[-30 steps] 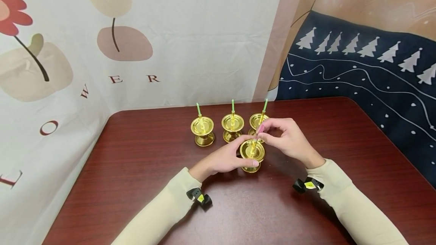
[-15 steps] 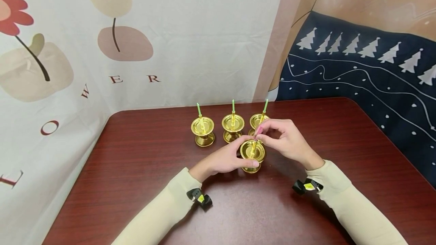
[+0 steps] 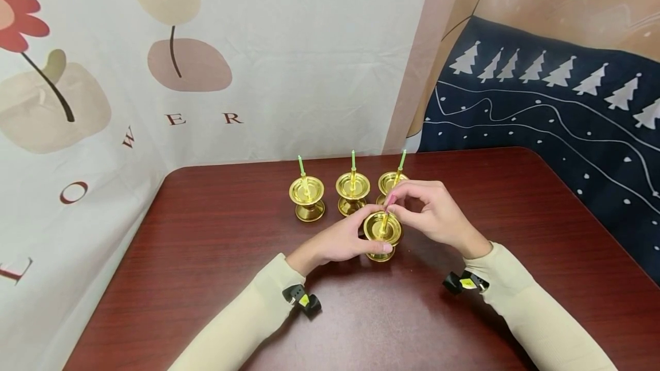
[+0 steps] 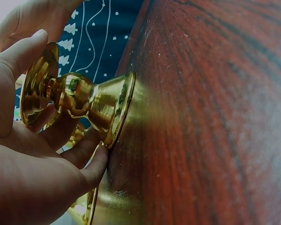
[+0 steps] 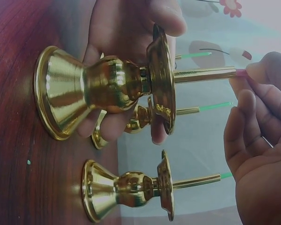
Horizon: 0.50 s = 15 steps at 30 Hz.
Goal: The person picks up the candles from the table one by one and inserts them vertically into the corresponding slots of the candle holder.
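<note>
Nearest me stands a gold candle holder (image 3: 381, 233) with a dish and a thin upright tube. My left hand (image 3: 340, 240) holds it, thumb over the near side of the dish and fingers behind the stem and base. At the tube's top, my right hand (image 3: 435, 210) pinches a pink candle (image 5: 241, 72) between thumb and fingertips. In the right wrist view the candle's lower end meets the tube's mouth, while the fingers hide its upper part. The holder's foot (image 4: 124, 110) is at the table surface in the left wrist view.
Behind it stand three matching gold holders in a row, at left (image 3: 306, 193), middle (image 3: 353, 188) and right (image 3: 389, 183), each with a green candle. My right hand partly covers the right one. A printed cloth (image 3: 309, 73) hangs behind the dark red table (image 3: 216, 233).
My right hand has shifted slightly left and down, bringing the pink candle to the tube's mouth. My left hand and the holder have stayed in place.
</note>
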{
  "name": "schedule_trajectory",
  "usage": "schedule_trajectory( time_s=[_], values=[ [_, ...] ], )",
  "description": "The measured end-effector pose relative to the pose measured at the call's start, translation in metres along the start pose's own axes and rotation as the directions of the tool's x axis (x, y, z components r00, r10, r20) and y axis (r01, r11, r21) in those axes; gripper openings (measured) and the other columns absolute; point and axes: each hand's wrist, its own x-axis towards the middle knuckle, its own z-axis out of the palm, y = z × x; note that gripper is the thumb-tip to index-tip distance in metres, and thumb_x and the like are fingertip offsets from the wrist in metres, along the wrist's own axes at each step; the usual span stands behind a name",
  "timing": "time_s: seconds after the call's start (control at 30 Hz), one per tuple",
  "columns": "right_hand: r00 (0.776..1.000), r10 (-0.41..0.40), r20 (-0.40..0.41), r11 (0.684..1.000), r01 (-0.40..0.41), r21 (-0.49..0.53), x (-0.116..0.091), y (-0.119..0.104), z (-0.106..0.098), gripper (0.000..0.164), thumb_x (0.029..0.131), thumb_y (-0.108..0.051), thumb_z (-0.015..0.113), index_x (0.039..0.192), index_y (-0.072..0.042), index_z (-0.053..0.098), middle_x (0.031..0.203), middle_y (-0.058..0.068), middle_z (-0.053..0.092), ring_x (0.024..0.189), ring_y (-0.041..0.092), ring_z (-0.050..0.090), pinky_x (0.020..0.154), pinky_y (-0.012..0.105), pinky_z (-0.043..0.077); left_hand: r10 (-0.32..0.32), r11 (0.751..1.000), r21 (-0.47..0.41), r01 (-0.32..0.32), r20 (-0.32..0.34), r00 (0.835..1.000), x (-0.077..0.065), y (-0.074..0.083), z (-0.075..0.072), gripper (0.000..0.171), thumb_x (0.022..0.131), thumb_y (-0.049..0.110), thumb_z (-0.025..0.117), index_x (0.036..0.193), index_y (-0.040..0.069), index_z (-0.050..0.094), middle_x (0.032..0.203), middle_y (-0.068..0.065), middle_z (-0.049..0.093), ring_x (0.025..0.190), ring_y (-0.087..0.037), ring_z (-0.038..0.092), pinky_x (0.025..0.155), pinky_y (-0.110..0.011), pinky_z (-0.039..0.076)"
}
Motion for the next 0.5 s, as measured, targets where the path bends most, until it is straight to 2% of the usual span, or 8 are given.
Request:
schedule_trajectory(
  time_s=[0.17,0.5],
  values=[
    [0.999,-0.036,-0.002,0.999,0.035,-0.037,0.0003,-0.0010,-0.0003,0.029,0.090,0.012,0.079,0.101,-0.015,0.079,0.091,-0.004,0.071,0.077,0.013,0.060,0.067,0.024,0.049,-0.003,1.000,-0.008,0.003,0.002,1.000,0.0000,0.0000,0.0001,0.079,0.097,0.032,0.086,0.163,0.016,0.046,0.142,-0.005,0.064,0.127,-0.016,0.062,0.114,-0.040,0.046],
    [0.999,-0.045,0.007,0.995,0.046,-0.093,0.0020,-0.0031,-0.0006,0.028,0.090,0.009,0.079,0.101,-0.017,0.079,0.090,-0.006,0.069,0.076,0.014,0.059,0.059,0.025,0.045,0.001,1.000,-0.015,-0.001,0.005,1.000,0.0003,-0.0001,0.0002,0.079,0.097,0.031,0.085,0.164,0.015,0.045,0.143,-0.005,0.064,0.127,-0.016,0.061,0.114,-0.039,0.046]
  ],
)
